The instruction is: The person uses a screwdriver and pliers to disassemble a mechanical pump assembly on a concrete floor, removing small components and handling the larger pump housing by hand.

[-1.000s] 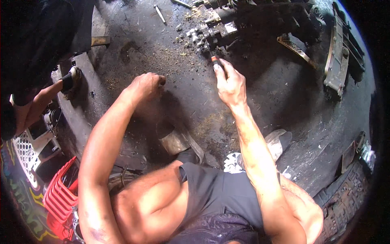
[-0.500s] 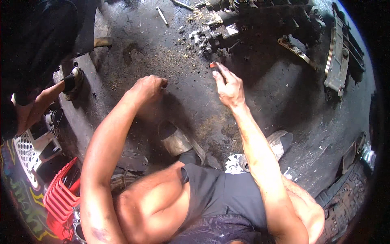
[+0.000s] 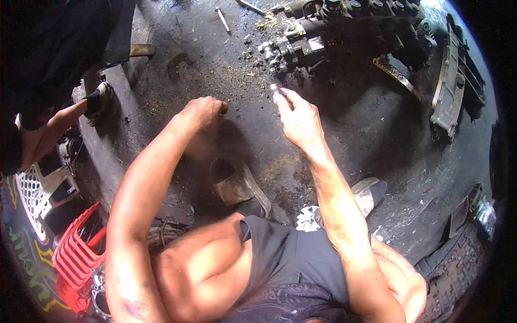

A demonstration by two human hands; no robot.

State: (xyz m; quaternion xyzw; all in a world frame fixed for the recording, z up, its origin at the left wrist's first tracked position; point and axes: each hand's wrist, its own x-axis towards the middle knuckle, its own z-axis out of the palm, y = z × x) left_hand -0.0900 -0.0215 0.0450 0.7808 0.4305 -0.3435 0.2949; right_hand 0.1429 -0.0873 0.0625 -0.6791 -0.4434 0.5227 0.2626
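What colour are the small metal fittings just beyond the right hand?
Mostly silvery grey; the small metal fittings show best in the head view.

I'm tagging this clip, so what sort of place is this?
Probably a mechanic's workshop: a grimy engine-like assembly lies on the dark, stained floor, with a loose bolt nearby.

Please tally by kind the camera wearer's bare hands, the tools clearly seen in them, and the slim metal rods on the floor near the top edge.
Bare hands: 2, left hand and right hand
Tools clearly seen: 1, reddish-ended tool in the right hand
Metal rods: 2, left rod and right rod
Total: 5
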